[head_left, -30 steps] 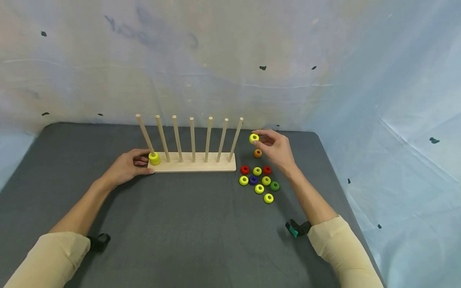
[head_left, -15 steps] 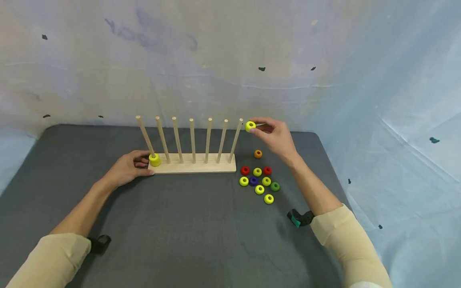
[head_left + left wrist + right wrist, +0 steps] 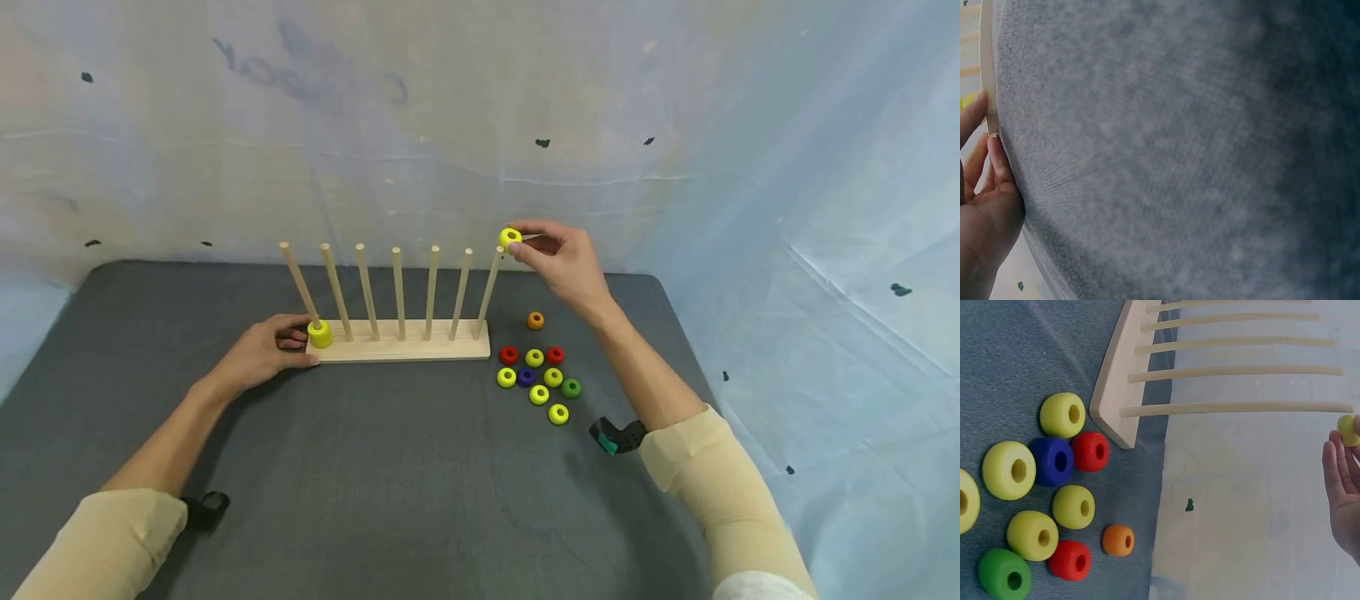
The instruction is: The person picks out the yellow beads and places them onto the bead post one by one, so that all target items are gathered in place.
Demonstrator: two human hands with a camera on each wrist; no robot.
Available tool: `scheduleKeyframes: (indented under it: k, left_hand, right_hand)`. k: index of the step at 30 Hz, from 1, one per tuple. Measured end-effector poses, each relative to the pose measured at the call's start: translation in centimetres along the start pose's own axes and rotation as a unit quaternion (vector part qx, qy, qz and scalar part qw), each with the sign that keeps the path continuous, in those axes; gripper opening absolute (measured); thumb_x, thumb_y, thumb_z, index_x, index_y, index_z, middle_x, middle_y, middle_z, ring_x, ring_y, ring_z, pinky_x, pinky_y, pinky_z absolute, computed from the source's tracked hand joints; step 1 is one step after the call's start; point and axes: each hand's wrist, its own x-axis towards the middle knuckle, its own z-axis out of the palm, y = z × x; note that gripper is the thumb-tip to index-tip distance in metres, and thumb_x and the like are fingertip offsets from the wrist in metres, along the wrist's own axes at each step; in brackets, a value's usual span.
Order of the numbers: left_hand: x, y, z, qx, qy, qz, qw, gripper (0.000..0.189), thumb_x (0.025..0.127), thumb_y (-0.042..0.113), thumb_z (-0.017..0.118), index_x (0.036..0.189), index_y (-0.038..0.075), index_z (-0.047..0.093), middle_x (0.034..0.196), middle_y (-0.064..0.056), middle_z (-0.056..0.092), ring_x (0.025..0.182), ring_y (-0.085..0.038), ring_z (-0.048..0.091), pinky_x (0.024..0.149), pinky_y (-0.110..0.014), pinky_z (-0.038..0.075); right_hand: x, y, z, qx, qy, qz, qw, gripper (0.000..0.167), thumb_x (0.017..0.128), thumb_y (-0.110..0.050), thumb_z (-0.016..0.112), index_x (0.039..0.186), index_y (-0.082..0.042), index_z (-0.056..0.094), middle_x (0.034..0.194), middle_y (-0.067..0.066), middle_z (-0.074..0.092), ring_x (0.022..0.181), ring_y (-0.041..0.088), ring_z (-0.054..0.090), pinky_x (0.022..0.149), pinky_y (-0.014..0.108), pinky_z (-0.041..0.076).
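My left hand [image 3: 258,354] grips the left end of a pale wooden pegboard [image 3: 397,354], thumb at its front edge and the other fingers round the end. Several upright pegs rise from the board, and a yellow stack [image 3: 320,337] sits at the foot of the leftmost one. My right hand [image 3: 566,262] pinches a yellow bead [image 3: 505,244] between thumb and fingers. The bead is at the tip of the rightmost peg [image 3: 489,293], overlapping it in the head view. From the right wrist, the bead [image 3: 1346,430] appears just past the peg's end.
Loose beads lie right of the board: an orange bead [image 3: 530,325], a red bead [image 3: 504,360], a blue bead [image 3: 522,382], a green bead [image 3: 567,392] and several yellow ones. The grey table [image 3: 360,483] meets a pale hanging sheet [image 3: 450,125] behind.
My right hand has lifted the yellow bead up and to the left, from beside the rightmost peg to its tip. The left hand has kept its hold on the pegboard.
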Motion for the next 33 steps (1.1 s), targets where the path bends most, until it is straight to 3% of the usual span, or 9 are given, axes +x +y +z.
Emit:
scheduleKeyframes:
  k: [10, 16, 28, 33]
  left_hand:
    - [-0.1, -0.4, -0.2, 0.006, -0.002, 0.004, 1.0000, 0.080, 0.088, 0.019, 0.078, 0.151, -0.005, 0.035, 0.135, -0.025, 0.045, 0.117, -0.038, 0.051, 0.097, -0.053, 0.046]
    - [0.0, -0.5, -0.3, 0.002, -0.003, 0.000, 1.0000, 0.081, 0.087, 0.022, 0.079, 0.151, -0.004, 0.035, 0.136, -0.025, 0.045, 0.118, -0.038, 0.050, 0.098, -0.053, 0.045]
    - [0.1, -0.1, -0.3, 0.000, -0.008, -0.001, 1.0000, 0.082, 0.087, 0.020, 0.079, 0.151, -0.005, 0.034, 0.136, -0.025, 0.044, 0.118, -0.038, 0.051, 0.097, -0.052, 0.045]
    - [0.2, -0.2, -0.1, 0.000, -0.009, -0.003, 1.0000, 0.082, 0.087, 0.021, 0.079, 0.151, -0.005, 0.035, 0.136, -0.025, 0.045, 0.117, -0.037, 0.051, 0.097, -0.052, 0.045]
  right_hand:
    - [1.0, -1.4, 0.6, -0.022, -0.006, -0.041, 0.9989, 0.029, 0.092, -0.002, 0.069, 0.120, 0.007, 0.068, 0.108, 0.023, 0.070, 0.094, 0.037, 0.069, 0.080, 0.024, 0.056]
    - [1.5, -2.5, 1.3, -0.028, -0.019, -0.054, 0.9980, 0.029, 0.093, -0.002, 0.069, 0.120, 0.007, 0.067, 0.108, 0.023, 0.070, 0.092, 0.033, 0.070, 0.077, 0.023, 0.055]
    - [2.6, -4.0, 2.0, -0.032, -0.053, -0.042, 0.9972, 0.030, 0.093, -0.004, 0.069, 0.122, 0.004, 0.068, 0.111, 0.018, 0.071, 0.096, 0.027, 0.070, 0.078, 0.025, 0.055]
    - [3.5, -3.4, 2.8, -0.037, -0.062, -0.051, 0.9961, 0.029, 0.092, -0.005, 0.070, 0.121, 0.002, 0.069, 0.112, 0.016, 0.071, 0.097, 0.022, 0.070, 0.083, 0.028, 0.057]
